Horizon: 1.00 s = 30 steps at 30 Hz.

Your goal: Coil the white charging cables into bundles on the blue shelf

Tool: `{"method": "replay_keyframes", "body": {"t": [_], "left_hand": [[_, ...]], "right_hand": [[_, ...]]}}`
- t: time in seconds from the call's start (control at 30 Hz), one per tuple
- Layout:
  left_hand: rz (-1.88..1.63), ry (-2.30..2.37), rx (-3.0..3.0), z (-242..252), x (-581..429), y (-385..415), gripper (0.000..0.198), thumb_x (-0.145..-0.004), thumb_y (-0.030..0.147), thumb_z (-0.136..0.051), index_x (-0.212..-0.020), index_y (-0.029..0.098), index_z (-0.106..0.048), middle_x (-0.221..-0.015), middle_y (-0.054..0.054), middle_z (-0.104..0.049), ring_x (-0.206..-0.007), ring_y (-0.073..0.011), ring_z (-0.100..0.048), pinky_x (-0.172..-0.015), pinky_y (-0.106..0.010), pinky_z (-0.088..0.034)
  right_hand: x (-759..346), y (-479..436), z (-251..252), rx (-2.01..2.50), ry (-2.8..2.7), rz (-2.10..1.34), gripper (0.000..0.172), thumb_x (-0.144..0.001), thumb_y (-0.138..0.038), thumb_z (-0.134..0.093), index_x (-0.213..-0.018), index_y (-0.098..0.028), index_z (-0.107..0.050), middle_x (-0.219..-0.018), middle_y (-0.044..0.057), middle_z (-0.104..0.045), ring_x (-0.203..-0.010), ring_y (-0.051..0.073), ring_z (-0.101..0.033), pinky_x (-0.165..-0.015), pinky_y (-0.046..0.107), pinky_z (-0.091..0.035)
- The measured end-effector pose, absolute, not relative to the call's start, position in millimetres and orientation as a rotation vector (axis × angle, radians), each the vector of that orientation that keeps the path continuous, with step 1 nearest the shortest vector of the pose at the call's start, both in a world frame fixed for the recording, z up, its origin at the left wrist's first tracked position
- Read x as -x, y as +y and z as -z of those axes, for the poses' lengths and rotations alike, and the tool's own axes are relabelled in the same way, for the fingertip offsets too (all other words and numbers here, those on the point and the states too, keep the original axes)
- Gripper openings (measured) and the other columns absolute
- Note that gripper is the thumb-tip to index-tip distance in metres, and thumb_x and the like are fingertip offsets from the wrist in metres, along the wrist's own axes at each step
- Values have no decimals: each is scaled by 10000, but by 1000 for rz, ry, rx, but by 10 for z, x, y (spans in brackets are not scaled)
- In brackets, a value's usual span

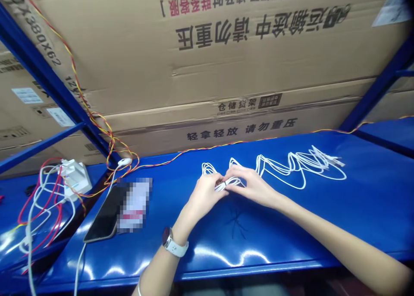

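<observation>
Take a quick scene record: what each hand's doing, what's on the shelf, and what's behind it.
Left hand: gripping a bundled section of white cable
Right hand: gripping the same bundle from the other side
Cable: remaining length lies in loose loops to the right
Left wrist: white-strapped smartwatch
Surface: blue metal shelf
Nearby: black smartphone, white charger, twisted red-and-yellow wire
Behind: cardboard boxes printed with Chinese text
</observation>
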<state>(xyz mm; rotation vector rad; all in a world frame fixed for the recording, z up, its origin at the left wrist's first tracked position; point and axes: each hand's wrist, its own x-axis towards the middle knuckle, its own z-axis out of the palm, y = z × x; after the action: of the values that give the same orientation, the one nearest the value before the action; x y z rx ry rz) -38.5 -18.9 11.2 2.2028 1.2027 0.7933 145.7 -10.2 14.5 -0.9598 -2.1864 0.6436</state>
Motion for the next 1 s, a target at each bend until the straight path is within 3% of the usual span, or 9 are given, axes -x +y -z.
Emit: {"method": "replay_keyframes", "body": {"t": [0.33, 0.47, 0.7, 1.0], "left_hand": [[-779, 1209, -2222, -66, 364, -181, 114, -696, 218, -636, -800, 177, -615, -755, -22, -637, -675, -168, -547, -615, -258, -359], [-811, 1188, -2143, -38, 366, -171, 105, -715, 205, -618, -818, 182, -626, -783, -22, -653, -713, -176, -574, -657, -272, -389], [-899, 952, -1455, -50, 377, -129, 214, -770, 266, -584, -951, 152, -574, -864, -62, -639, -722, -164, -618, -684, -289, -461], [-978, 605, -940, -202, 411, -149, 269, -745, 216, -547, -988, 129, -621, -739, -16, -502, -624, -94, -471, -660, -259, -437]], "right_hand": [[-1443, -111, -92, 887, -2357, -355, 117, -849, -195, -515, -919, -217, -605, -998, 66, -580, -983, 213, -515, -889, 398, -397], [-1434, -116, -59, 878, -2366, -269, 116, -830, -148, -506, -895, -216, -576, -1020, 66, -579, -1003, 217, -506, -923, 432, -379], [-1439, -142, -119, 887, -2188, -74, 66, -815, -171, -556, -768, -205, -589, -1244, 71, -495, -1171, 268, -383, -965, 480, -354], [-1556, -30, -210, 910, -2030, -274, 113, -793, -217, -602, -694, -242, -650, -931, 45, -649, -1079, 269, -469, -908, 463, -411]]}}
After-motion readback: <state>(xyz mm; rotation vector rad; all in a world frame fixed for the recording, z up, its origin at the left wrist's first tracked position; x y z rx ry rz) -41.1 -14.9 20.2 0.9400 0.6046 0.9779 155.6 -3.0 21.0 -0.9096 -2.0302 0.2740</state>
